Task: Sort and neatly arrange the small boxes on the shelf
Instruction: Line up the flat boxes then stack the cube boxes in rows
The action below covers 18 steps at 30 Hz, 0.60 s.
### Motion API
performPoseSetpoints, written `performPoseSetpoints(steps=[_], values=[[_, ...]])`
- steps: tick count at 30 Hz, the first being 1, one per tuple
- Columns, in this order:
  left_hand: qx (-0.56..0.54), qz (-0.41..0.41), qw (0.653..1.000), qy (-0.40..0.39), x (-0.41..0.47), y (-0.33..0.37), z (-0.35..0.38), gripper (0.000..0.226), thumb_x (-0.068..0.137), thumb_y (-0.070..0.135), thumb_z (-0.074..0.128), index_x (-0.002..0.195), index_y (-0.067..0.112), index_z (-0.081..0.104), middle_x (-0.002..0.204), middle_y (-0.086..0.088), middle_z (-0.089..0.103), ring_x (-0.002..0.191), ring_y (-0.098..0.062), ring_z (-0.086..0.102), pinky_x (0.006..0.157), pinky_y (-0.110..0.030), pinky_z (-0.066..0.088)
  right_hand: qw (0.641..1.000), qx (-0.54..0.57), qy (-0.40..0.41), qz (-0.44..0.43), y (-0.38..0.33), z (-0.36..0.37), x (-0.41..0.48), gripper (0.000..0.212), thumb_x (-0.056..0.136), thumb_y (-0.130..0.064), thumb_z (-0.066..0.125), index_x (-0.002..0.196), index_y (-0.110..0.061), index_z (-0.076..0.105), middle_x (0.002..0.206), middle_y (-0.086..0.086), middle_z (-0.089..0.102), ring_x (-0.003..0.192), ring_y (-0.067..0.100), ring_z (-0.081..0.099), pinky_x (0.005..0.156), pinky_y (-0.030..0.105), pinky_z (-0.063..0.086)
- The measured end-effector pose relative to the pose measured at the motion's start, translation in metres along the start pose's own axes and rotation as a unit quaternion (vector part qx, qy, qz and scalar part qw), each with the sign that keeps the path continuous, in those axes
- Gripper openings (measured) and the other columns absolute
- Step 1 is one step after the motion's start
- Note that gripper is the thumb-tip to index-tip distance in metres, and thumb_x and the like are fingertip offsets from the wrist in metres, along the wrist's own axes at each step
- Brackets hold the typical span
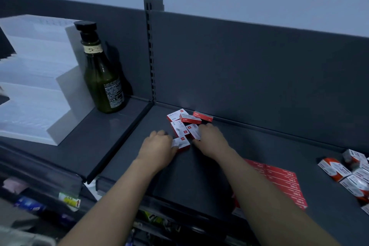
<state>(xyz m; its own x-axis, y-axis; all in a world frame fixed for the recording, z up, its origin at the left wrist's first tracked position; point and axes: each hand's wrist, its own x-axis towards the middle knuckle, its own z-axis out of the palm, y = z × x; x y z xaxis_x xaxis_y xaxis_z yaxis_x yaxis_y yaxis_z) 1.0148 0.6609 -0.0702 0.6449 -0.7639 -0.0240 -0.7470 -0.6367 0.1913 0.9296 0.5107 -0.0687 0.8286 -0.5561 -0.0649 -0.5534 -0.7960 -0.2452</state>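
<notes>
Several small red-and-white boxes (184, 121) lie jumbled near the back of the dark grey shelf (249, 146). My left hand (158, 146) grips the nearest box (182, 143) at its left end. Just right of it, my right hand (211, 140) holds another box (194, 132), fingers curled over its right side. One red box (202, 116) stands on edge against the back panel. A flat block of red boxes (283, 181) lies under my right forearm.
A dark green bottle (102, 78) and a stepped white stack (38, 78) stand on the shelf section to the left. A heap of orange-and-white boxes (347, 171) lies at the far right. Lower shelves with goods show below the front edge.
</notes>
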Motion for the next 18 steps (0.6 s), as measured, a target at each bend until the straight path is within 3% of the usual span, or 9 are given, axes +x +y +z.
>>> performPoseSetpoints(steps=[3, 5, 7, 9, 12, 15, 18], values=[[-0.047, -0.003, 0.999, 0.001, -0.003, 0.002, -0.001, 0.039, 0.09, 0.045, 0.054, 0.114, 0.014, 0.057, 0.114, -0.005, 0.056, 0.105, -0.024, 0.05, 0.084, -0.033, 0.044, 1.0, 0.017, -0.011, 0.018, 0.006, -0.005, 0.004, 0.035, 0.089, -0.028, 0.053, 0.12, -0.011, 0.05, 0.122, 0.012, 0.051, 0.106, 0.028, 0.052, 0.083, 0.034, 0.041], [-0.107, -0.011, 0.994, -0.002, -0.008, 0.005, -0.003, 0.036, 0.088, 0.039, 0.06, 0.113, 0.016, 0.05, 0.11, -0.003, 0.058, 0.1, -0.023, 0.054, 0.075, -0.032, 0.045, 0.992, 0.121, -0.018, 0.042, 0.013, -0.012, 0.0, 0.032, 0.091, -0.037, 0.051, 0.115, -0.015, 0.054, 0.111, 0.006, 0.057, 0.096, 0.024, 0.057, 0.076, 0.033, 0.044], [-0.166, -0.011, 0.986, -0.005, -0.013, 0.008, -0.002, 0.03, 0.087, 0.032, 0.062, 0.108, 0.022, 0.044, 0.105, -0.001, 0.06, 0.093, -0.022, 0.058, 0.074, -0.035, 0.049, 0.954, 0.292, -0.016, 0.067, 0.019, -0.022, -0.012, 0.033, 0.092, -0.046, 0.052, 0.109, -0.019, 0.06, 0.097, 0.0, 0.062, 0.082, 0.018, 0.062, 0.073, 0.036, 0.051], [-0.212, -0.007, 0.977, -0.001, -0.015, 0.01, -0.003, 0.028, 0.086, 0.027, 0.063, 0.107, 0.03, 0.044, 0.107, 0.002, 0.062, 0.092, -0.018, 0.06, 0.079, -0.038, 0.053, 0.898, 0.43, -0.013, 0.092, 0.026, -0.033, -0.029, 0.025, 0.096, -0.033, 0.047, 0.109, -0.016, 0.062, 0.09, 0.003, 0.063, 0.074, 0.019, 0.064, 0.078, 0.042, 0.055], [-0.253, 0.003, 0.967, 0.012, -0.017, 0.02, -0.006, 0.034, 0.086, 0.02, 0.064, 0.114, 0.034, 0.05, 0.111, 0.006, 0.065, 0.092, -0.01, 0.061, 0.08, -0.031, 0.053, 0.882, 0.46, 0.005, 0.102, 0.042, -0.049, -0.058, 0.03, 0.1, -0.024, 0.038, 0.098, -0.007, 0.061, 0.08, 0.012, 0.067, 0.068, 0.022, 0.064, 0.071, 0.04, 0.055], [-0.271, 0.032, 0.961, 0.045, -0.021, 0.036, -0.013, 0.031, 0.088, 0.018, 0.063, 0.116, 0.027, 0.056, 0.11, 0.008, 0.066, 0.086, -0.006, 0.059, 0.069, -0.016, 0.043, 0.873, 0.476, 0.039, 0.098, 0.058, -0.063, -0.084, 0.036, 0.101, -0.026, 0.039, 0.09, 0.001, 0.061, 0.077, 0.018, 0.07, 0.059, 0.019, 0.061, 0.056, 0.032, 0.051], [-0.267, 0.079, 0.957, 0.082, -0.027, 0.058, -0.024, 0.03, 0.087, 0.016, 0.063, 0.116, 0.024, 0.06, 0.106, 0.011, 0.065, 0.084, -0.001, 0.054, 0.063, -0.002, 0.034, 0.856, 0.501, 0.076, 0.098, 0.075, -0.074, -0.11, 0.027, 0.099, -0.019, 0.047, 0.094, 0.003, 0.062, 0.077, 0.022, 0.067, 0.055, 0.016, 0.06, 0.052, 0.027, 0.05]])
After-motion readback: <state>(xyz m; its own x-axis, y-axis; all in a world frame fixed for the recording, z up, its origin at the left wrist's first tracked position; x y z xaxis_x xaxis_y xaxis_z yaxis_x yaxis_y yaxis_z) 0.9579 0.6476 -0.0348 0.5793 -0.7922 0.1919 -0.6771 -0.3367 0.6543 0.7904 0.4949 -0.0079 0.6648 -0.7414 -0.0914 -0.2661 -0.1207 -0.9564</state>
